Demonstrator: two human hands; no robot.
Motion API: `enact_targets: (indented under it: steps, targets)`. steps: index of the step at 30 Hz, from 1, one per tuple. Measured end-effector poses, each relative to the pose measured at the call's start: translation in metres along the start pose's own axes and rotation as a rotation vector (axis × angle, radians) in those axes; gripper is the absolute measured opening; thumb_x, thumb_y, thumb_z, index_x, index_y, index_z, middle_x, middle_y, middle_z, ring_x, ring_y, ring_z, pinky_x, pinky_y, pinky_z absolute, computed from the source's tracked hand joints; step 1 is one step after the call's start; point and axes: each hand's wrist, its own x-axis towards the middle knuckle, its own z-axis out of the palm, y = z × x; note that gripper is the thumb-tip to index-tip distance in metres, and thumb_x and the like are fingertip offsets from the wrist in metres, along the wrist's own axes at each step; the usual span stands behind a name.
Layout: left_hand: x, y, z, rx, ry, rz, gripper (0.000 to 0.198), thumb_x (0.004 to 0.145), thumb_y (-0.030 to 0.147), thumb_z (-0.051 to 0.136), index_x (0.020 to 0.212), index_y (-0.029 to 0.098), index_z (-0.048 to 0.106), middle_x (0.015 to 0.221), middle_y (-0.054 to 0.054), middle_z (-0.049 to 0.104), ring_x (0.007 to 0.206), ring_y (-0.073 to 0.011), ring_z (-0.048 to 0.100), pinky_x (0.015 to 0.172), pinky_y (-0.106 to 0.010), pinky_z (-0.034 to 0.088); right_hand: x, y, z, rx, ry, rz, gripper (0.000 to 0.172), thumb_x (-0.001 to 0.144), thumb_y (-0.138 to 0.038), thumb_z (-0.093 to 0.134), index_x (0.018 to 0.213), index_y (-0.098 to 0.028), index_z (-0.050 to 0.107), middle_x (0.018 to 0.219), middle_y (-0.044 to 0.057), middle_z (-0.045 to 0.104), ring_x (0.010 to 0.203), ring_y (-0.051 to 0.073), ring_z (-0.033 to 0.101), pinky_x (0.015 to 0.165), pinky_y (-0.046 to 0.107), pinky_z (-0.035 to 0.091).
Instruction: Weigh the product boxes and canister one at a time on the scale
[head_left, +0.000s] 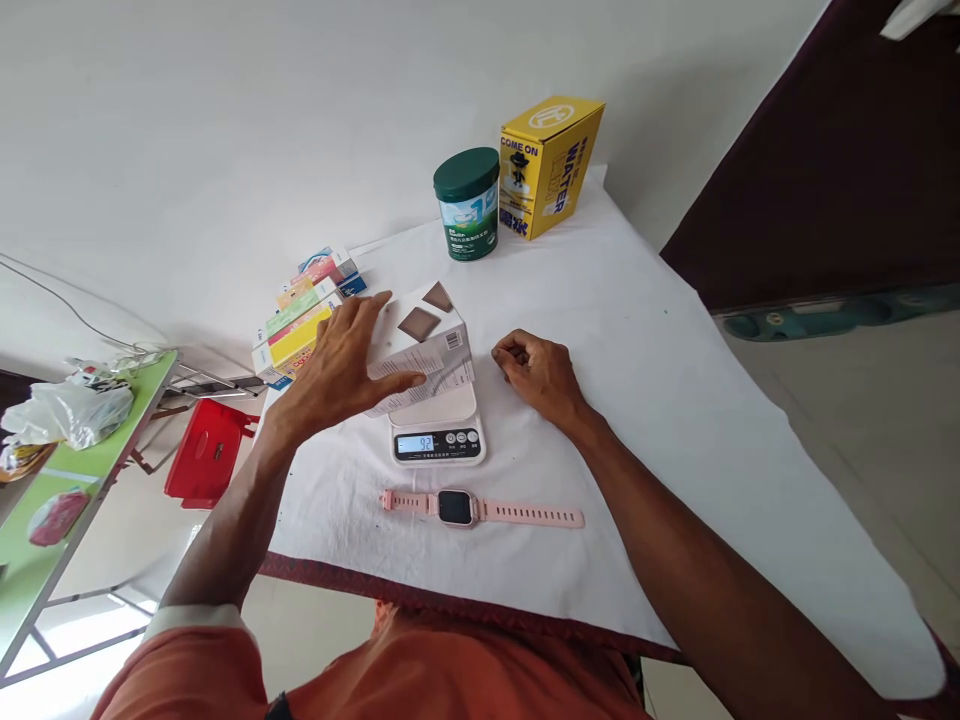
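A white box (427, 340) with brown diamond shapes on top sits at an angle over a white kitchen scale (439, 447). My left hand (349, 350) spans the box's left end, thumb along the front face and fingers at the rear edge. The scale's lit display appears to read 92. Right of the box, my right hand (536, 375) rests on the white tablecloth (660, 470) with curled fingers; nothing shows in it. In front of the scale lies a pink-strapped smartwatch (455, 508), its screen dark.
Several colourful small boxes (300, 325) lie at the table's left. A green-lidded tub (466, 205) and a yellow box (551, 165) stand along the back near the wall. Left of the table are a red plastic chair (208, 453) and a green table (49, 480) with a plastic bag (82, 405).
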Motion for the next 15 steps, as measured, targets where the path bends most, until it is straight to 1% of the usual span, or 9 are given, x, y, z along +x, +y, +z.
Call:
enact_targets:
  steps: [2, 4, 6, 8, 10, 12, 14, 15]
  targets:
    - [0.001, 0.002, 0.004, 0.032, -0.033, -0.033, 0.087, 0.085, 0.059, 0.085, 0.158, 0.030, 0.046, 0.148, -0.014, 0.061, 0.139, -0.0406, 0.059, 0.117, -0.064, 0.050, 0.000, 0.000, 0.000, 0.003, -0.002, -0.001, 0.014, 0.085, -0.035, 0.059, 0.077, -0.024, 0.063, 0.068, 0.002, 0.067, 0.070, 0.019, 0.063, 0.071, 0.033, 0.048]
    - [0.003, 0.003, 0.004, 0.042, -0.033, -0.049, 0.082, 0.085, 0.051, 0.086, 0.155, 0.029, 0.050, 0.143, -0.014, 0.064, 0.134, -0.0396, 0.062, 0.114, -0.062, 0.052, 0.001, 0.000, 0.000, 0.001, -0.002, -0.004, 0.015, 0.086, -0.036, 0.058, 0.078, -0.024, 0.063, 0.068, 0.001, 0.067, 0.069, 0.019, 0.063, 0.071, 0.032, 0.048]
    - [0.009, 0.002, -0.003, 0.029, 0.018, -0.037, 0.074, 0.084, 0.048, 0.086, 0.148, 0.029, 0.055, 0.137, -0.012, 0.067, 0.129, -0.0378, 0.066, 0.110, -0.060, 0.055, 0.001, 0.000, -0.001, -0.001, -0.002, -0.010, 0.016, 0.086, -0.037, 0.057, 0.078, -0.024, 0.063, 0.068, 0.001, 0.068, 0.068, 0.019, 0.062, 0.071, 0.032, 0.048]
    - [0.021, -0.003, -0.017, -0.002, 0.129, -0.023, 0.070, 0.081, 0.048, 0.087, 0.142, 0.029, 0.058, 0.136, -0.010, 0.069, 0.126, -0.0361, 0.068, 0.107, -0.058, 0.057, 0.001, 0.000, -0.001, -0.003, -0.008, -0.020, 0.018, 0.087, -0.039, 0.056, 0.078, -0.024, 0.062, 0.067, 0.001, 0.067, 0.068, 0.019, 0.062, 0.071, 0.032, 0.047]
    - [0.042, -0.011, -0.035, -0.032, 0.244, -0.030, 0.070, 0.079, 0.049, 0.088, 0.140, 0.030, 0.059, 0.138, -0.010, 0.069, 0.126, -0.0352, 0.067, 0.107, -0.057, 0.058, 0.001, 0.001, -0.001, -0.001, -0.016, -0.030, 0.020, 0.089, -0.040, 0.056, 0.078, -0.024, 0.061, 0.065, 0.000, 0.064, 0.067, 0.018, 0.061, 0.070, 0.032, 0.046]
    - [0.073, -0.025, -0.051, -0.040, 0.305, -0.065, 0.071, 0.079, 0.053, 0.087, 0.140, 0.031, 0.058, 0.135, -0.009, 0.068, 0.126, -0.0352, 0.066, 0.106, -0.056, 0.057, 0.001, 0.002, -0.001, 0.012, -0.020, -0.032, 0.021, 0.090, -0.041, 0.056, 0.079, -0.024, 0.061, 0.064, -0.001, 0.062, 0.067, 0.018, 0.060, 0.069, 0.031, 0.046]
    - [0.108, -0.041, -0.059, -0.039, 0.336, -0.113, 0.073, 0.078, 0.057, 0.087, 0.139, 0.033, 0.056, 0.129, -0.009, 0.068, 0.127, -0.0365, 0.064, 0.105, -0.057, 0.056, 0.001, 0.002, -0.001, 0.035, -0.014, -0.022, 0.021, 0.090, -0.041, 0.056, 0.078, -0.025, 0.060, 0.064, -0.001, 0.062, 0.067, 0.018, 0.060, 0.067, 0.030, 0.046]
    - [0.126, -0.050, -0.059, -0.046, 0.349, -0.150, 0.075, 0.077, 0.058, 0.086, 0.141, 0.033, 0.055, 0.128, -0.009, 0.067, 0.128, -0.0373, 0.063, 0.103, -0.058, 0.056, 0.001, 0.003, -0.001, 0.046, -0.010, -0.017, 0.020, 0.090, -0.041, 0.057, 0.078, -0.025, 0.060, 0.064, -0.001, 0.062, 0.067, 0.018, 0.060, 0.066, 0.030, 0.046]
